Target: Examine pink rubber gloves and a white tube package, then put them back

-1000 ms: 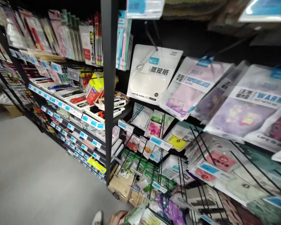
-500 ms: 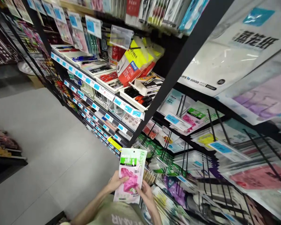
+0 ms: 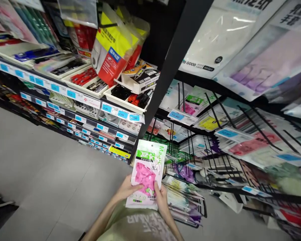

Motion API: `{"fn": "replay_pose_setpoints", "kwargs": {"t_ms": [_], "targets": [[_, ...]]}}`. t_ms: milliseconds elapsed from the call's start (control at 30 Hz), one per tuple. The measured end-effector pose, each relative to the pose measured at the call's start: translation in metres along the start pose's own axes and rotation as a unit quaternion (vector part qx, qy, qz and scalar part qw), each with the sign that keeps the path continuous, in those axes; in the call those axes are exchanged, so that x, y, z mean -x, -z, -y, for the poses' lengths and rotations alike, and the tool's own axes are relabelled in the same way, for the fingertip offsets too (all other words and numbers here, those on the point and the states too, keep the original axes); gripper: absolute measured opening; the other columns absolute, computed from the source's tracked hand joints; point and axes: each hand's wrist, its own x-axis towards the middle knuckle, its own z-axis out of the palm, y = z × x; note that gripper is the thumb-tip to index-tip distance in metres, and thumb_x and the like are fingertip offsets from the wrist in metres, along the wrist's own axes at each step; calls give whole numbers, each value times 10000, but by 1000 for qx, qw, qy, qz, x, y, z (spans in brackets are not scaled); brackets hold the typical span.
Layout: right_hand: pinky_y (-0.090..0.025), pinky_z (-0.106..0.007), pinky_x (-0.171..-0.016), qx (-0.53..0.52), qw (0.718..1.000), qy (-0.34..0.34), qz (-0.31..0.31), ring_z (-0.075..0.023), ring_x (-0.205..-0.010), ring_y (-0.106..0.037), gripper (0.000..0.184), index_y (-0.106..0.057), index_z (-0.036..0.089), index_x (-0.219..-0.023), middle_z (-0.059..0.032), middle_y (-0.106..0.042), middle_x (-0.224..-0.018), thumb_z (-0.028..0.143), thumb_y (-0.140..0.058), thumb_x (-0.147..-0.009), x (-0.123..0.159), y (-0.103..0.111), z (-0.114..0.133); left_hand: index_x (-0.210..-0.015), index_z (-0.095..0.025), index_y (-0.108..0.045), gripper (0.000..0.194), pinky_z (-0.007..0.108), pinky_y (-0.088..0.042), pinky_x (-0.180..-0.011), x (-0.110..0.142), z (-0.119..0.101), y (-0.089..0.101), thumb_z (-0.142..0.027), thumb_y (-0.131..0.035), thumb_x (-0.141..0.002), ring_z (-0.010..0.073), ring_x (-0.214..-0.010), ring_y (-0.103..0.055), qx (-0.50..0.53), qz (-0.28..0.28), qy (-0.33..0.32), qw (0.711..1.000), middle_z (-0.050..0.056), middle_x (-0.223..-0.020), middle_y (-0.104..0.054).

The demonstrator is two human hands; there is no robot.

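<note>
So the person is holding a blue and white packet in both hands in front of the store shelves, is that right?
Not quite. The packet is pink, green and white, not blue and white. The head view shows the left hand and the right hand gripping its lower edges, in front of the store shelves.

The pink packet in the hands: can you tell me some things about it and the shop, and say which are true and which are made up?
1. Both hands hold the pink packet. True: the left hand grips its left edge, the right hand its right edge.
2. The packet hangs on a hook. False: it is off the rack, held in front of the shelves.
3. The price tags on the shelf edge are blue. True.
4. The floor is red carpet. False: it is plain grey.
5. A black post stands between the shelves. True.
</note>
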Motion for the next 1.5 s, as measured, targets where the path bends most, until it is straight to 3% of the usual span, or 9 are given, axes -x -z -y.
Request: {"fn": "replay_pose_setpoints", "kwargs": {"t_ms": [67, 267, 333, 467, 600, 867, 1133, 1500], "targets": [[-352, -246, -490, -20, 1000, -22, 1, -123, -489, -402, 499, -546, 198, -536, 35, -501, -490, 597, -601, -830, -3, 2, 7, -1039, -98, -711, 436, 319, -538, -764, -1, 2, -2, -385, -804, -723, 271, -894, -694, 6, 4, 5, 1000, 109, -1002, -768], [-457, -248, -627, -79, 997, -26, 5, -159, -661, -585, 331, -716, 173, -822, -17, -719, -773, 493, -748, -746, -11, 6, 35, -1048, -86, -710, 488, 323, -546, -741, 1, 13, -11, -432, -802, -717, 283, -886, -705, 32, 37, 16, 999, 120, -992, -768], [-461, -250, -618, -92, 995, -25, -6, -157, -644, -593, 308, -726, 172, -811, -22, -730, -765, 470, -761, -740, -11, 7, 36, -1054, -85, -712, 490, 322, -544, -745, 2, 14, -14, -436, -797, -722, 285, -889, -705, 31, 42, 16, 999, 119, -992, -768], [-438, -245, -559, -75, 997, -21, 1, -142, -580, -570, 301, -714, 161, -710, -21, -718, -690, 456, -758, -745, -10, 8, 28, -978, -105, -721, 418, 295, -534, -685, 3, 15, -18, -460, -756, -761, 259, -826, -700, 38, -34, 15, 999, 101, -929, -765], [-467, -254, -579, -49, 999, -7, 5, -149, -605, -593, 293, -737, 160, -744, -23, -741, -730, 453, -757, -746, -8, 5, 25, -956, -118, -704, 408, 263, -516, -619, 3, 20, -20, -463, -768, -749, 218, -744, -686, 65, -121, 24, 990, 79, -870, -754], [-557, -318, -681, -34, 998, -40, 27, -208, -739, -688, 409, -755, 151, -918, -75, -786, -915, 355, -881, -587, -5, 3, 15, -988, -135, -706, 410, 278, -536, -640, 9, 31, -23, -455, -779, -740, 220, -751, -696, 101, -115, 25, 988, 80, -907, -771], [-554, -324, -710, 4, 1000, 0, 31, -205, -754, -689, 337, -752, 135, -890, -84, -786, -925, 368, -835, -662, -8, 12, 13, -1013, -128, -686, 454, 327, -572, -717, 7, 30, -34, -394, -840, -678, 260, -841, -717, 90, -118, 21, 989, 94, -967, -777], [-530, -299, -755, -69, 997, -19, 2, -197, -870, -671, 298, -732, 188, -983, -53, -759, -1032, 406, -747, -780, -2, 12, 3, -1027, -125, -677, 437, 322, -565, -733, 4, 27, -42, -382, -814, -701, 263, -864, -705, 41, -132, 16, 990, 99, -975, -759]]}}
